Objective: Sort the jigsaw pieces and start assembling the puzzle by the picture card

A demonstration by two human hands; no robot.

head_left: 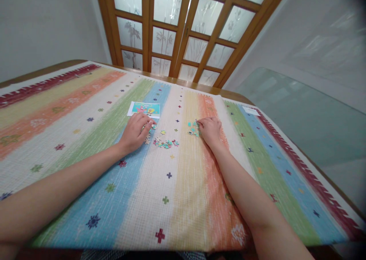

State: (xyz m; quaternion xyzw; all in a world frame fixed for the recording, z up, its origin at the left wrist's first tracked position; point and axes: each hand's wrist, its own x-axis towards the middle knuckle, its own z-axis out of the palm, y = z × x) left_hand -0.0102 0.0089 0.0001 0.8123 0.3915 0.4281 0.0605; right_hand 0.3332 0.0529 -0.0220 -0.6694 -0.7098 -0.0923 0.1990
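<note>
Small jigsaw pieces (166,143) lie scattered on a striped tablecloth (171,199) between my two hands. My left hand (135,132) rests palm down with fingers curled over a few pieces just below a small picture card (143,109). My right hand (210,130) lies beside a cluster of turquoise pieces (193,128), its fingertips pinched on them. What the fingers of either hand grip is too small to make out.
The table's far edge (197,85) runs in front of a wooden-framed frosted glass door (183,31). A small white label (251,110) lies on the cloth at the right. A glass surface (300,111) stands beyond the right edge.
</note>
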